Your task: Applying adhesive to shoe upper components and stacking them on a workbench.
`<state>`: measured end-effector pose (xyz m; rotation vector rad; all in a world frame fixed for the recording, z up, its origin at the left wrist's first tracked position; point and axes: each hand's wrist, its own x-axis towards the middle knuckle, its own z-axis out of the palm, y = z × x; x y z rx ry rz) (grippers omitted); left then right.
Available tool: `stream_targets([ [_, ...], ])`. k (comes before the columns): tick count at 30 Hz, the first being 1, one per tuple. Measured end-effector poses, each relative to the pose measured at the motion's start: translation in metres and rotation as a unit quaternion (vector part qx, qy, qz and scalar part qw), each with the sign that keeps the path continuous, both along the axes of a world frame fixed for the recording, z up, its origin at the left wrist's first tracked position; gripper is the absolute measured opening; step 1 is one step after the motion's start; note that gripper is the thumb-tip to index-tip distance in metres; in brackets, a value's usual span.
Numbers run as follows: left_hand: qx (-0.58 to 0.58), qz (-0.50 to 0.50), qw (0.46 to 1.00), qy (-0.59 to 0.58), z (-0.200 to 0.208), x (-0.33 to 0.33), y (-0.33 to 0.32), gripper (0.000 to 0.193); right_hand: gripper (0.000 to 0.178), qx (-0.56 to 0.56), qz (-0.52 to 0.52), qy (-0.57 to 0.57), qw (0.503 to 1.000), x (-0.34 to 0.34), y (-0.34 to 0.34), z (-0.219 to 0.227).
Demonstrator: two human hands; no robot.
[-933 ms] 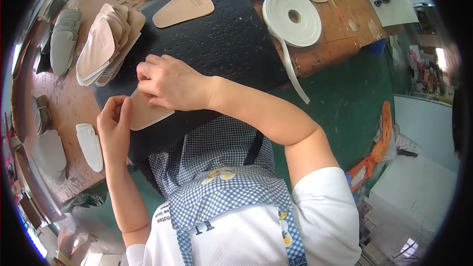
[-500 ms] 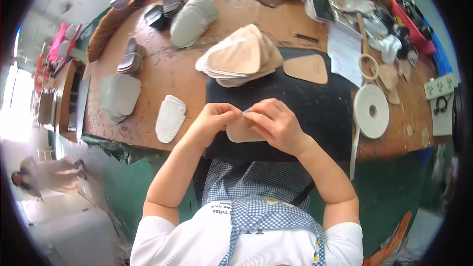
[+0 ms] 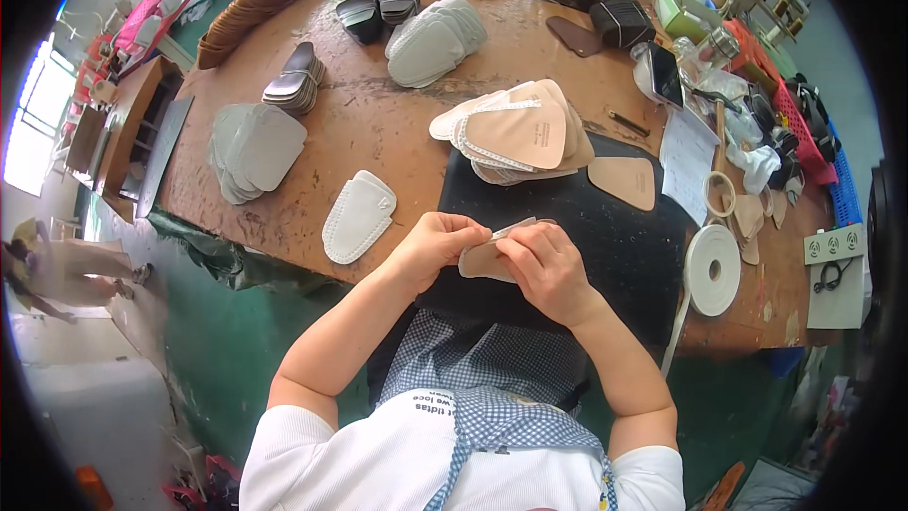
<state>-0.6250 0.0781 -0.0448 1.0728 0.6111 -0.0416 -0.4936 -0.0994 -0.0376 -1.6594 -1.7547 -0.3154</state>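
Between my two hands is a tan leather piece (image 3: 480, 267), its upper edge lifted and a pale edge showing along it. My left hand (image 3: 443, 244) pinches the left end of that edge with thumb and forefinger. My right hand (image 3: 547, 270) is closed on the same edge further right, its curled fingers hiding part of the piece. Both hands are over the near part of a black mat (image 3: 605, 260). Beyond them stands a pile of tan leather pieces (image 3: 541, 137), some with white borders. One more flat tan piece (image 3: 622, 183) lies right of the pile.
A white piece with a stitched edge (image 3: 357, 220) lies left of my hands. Grey and white stacks (image 3: 274, 147) stand farther left. On the right are a roll of white tape (image 3: 712, 271), paper sheets (image 3: 688, 163), a pen (image 3: 628, 123) and a phone (image 3: 666, 74).
The whole view has shifted, so the table things sit farther right and mostly lower. Both hands keep their grip on the leather piece, whose upper edge now shows more between them.
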Motion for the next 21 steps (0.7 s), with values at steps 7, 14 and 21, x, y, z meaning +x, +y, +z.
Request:
stream_targets([
  [7, 0.143, -0.031, 0.989, -0.01, 0.002, -0.004, 0.003, 0.023, 0.045, -0.002, -0.011, 0.014, 1.0, -0.009, 0.005, 0.006],
  [14, 0.131, -0.028, 0.991, -0.011, 0.008, 0.0, -0.001, 0.023, 0.039, 0.024, -0.009, -0.055, 0.998, -0.004, -0.002, 0.006],
  [21, 0.26, -0.055, 0.958, -0.107, 0.026, 0.024, -0.01, 0.021, 0.017, 0.09, -0.029, -0.065, 0.993, 0.0, -0.013, 0.014],
])
